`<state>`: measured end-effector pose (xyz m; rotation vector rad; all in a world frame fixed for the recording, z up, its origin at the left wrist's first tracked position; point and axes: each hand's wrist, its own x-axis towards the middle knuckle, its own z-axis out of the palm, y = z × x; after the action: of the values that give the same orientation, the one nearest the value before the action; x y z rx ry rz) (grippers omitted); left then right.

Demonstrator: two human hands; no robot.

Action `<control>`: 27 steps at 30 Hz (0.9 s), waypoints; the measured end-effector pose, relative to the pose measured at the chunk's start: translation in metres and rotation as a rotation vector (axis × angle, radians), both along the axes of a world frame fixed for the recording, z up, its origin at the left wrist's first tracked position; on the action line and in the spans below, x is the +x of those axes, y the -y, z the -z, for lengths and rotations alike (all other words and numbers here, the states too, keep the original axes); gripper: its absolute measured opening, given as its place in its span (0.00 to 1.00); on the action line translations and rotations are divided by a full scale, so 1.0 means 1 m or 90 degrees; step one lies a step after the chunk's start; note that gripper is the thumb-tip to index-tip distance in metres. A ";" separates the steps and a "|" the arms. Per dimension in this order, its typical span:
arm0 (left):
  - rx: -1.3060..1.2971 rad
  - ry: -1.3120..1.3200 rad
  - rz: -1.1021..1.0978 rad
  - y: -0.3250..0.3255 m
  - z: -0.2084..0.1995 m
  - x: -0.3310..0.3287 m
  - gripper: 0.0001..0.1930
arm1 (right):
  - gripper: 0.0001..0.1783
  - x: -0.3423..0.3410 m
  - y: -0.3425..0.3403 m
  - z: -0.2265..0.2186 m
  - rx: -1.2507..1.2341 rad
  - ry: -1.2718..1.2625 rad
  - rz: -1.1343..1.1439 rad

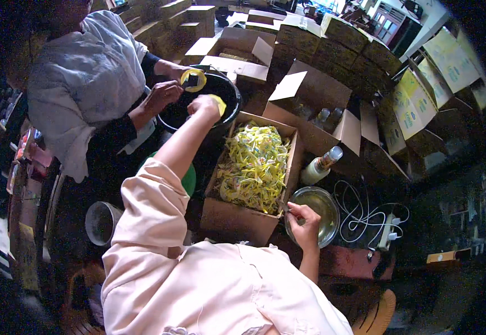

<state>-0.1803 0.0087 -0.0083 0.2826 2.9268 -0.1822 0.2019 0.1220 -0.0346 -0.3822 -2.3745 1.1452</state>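
Observation:
My left hand (pixel 203 108) reaches over a black bucket (pixel 233 106), fingers closed, with a small yellow piece (pixel 219 105) showing at them; its kind is unclear. My right hand (pixel 305 224) is at the left rim of a shiny metal bowl (pixel 332 205) of liquid, fingers pinched together. Something small and dark may be between them, but I cannot make it out. Between my arms stands an open cardboard box (pixel 242 219) heaped with thin yellow and white strips (pixel 257 164). Across the bucket, a co-worker's hands (pixel 165 94) hold a yellow ring-shaped thing (pixel 194 81) with a dark centre.
A bottle (pixel 320 167) of pale contents stands behind the bowl. To the right lie a white cable (pixel 360 215) and a power strip (pixel 389 231). Open cartons (pixel 310 89) stand beyond, one with glass bottles. A pale bucket (pixel 102 223) is at left.

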 end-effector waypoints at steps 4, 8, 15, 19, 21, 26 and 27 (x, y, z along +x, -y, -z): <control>-0.071 0.141 0.095 0.011 -0.022 0.015 0.15 | 0.13 0.005 0.002 0.001 -0.008 -0.002 0.010; -0.092 0.177 -0.002 0.008 -0.009 0.012 0.19 | 0.14 0.012 0.004 0.001 0.008 0.018 0.016; 0.136 0.074 -0.005 0.021 -0.001 0.013 0.26 | 0.14 0.018 0.009 0.005 0.020 0.017 0.027; 0.158 0.096 -0.042 0.026 0.011 0.003 0.27 | 0.14 0.016 0.016 0.004 -0.054 0.012 0.080; 0.203 0.128 0.008 0.011 0.002 0.020 0.29 | 0.15 0.021 0.012 0.010 -0.090 0.018 0.130; 0.201 0.088 -0.034 0.028 0.031 0.001 0.29 | 0.15 0.023 0.018 0.020 -0.233 -0.028 0.174; 0.202 0.057 -0.073 0.021 0.008 0.023 0.29 | 0.16 0.023 0.020 0.011 -0.345 -0.029 0.179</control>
<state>-0.1572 -0.0126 -0.0164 0.1620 2.8632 0.3063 0.2253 0.1016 -0.0451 -0.8275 -1.8642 1.6194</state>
